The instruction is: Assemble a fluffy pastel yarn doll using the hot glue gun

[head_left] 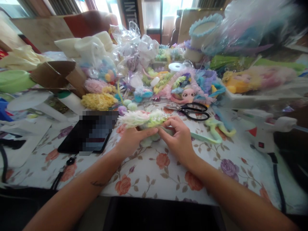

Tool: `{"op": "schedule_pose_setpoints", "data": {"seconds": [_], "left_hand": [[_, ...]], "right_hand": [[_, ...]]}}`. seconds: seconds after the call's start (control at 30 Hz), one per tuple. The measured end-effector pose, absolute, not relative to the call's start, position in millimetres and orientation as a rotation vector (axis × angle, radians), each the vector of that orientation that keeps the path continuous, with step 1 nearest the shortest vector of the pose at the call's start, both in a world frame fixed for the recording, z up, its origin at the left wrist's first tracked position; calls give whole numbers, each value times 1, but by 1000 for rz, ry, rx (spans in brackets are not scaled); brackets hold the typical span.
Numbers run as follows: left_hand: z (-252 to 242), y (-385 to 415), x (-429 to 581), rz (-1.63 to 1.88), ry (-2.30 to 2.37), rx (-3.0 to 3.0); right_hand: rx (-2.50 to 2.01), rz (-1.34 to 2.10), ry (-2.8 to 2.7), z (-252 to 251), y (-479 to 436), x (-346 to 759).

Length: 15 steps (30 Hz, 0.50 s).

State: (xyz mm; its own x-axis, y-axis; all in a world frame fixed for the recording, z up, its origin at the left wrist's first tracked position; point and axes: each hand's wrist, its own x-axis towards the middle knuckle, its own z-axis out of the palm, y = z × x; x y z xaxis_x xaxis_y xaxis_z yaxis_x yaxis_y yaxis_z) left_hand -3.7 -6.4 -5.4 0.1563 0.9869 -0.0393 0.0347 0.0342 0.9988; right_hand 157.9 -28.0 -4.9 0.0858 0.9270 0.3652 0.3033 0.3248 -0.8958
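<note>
A fluffy pastel yarn piece (137, 118) lies between my hands above the tablecloth; it has pale pink and cream strands at its left end and a yellow-green part with shiny clear beads at its right. My left hand (133, 138) grips its near side, thumb stretched toward the right. My right hand (177, 136) pinches the beaded end, with thumb and forefinger close to the left thumb. Whatever sits between the fingertips is too small to make out. Black-handled scissors (192, 110) lie just beyond my right hand. A pale green-yellow fabric strip (211, 134) lies to its right.
A black tablet (72, 138) lies left on the flowered tablecloth (149, 173). Yellow yarn (98, 102), a cardboard box (53, 75), and a doll face (189, 94) among colourful scraps stand behind. A white machine (263, 134) with a red switch stands at right.
</note>
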Motion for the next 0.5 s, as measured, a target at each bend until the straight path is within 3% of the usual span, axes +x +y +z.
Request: {"op": "schedule_pose_setpoints", "data": {"seconds": [0.5], "left_hand": [[0,-7,-5,1081,1018,1284]], "right_hand": [[-1151,682,-1480,-4,-29,159]]}}
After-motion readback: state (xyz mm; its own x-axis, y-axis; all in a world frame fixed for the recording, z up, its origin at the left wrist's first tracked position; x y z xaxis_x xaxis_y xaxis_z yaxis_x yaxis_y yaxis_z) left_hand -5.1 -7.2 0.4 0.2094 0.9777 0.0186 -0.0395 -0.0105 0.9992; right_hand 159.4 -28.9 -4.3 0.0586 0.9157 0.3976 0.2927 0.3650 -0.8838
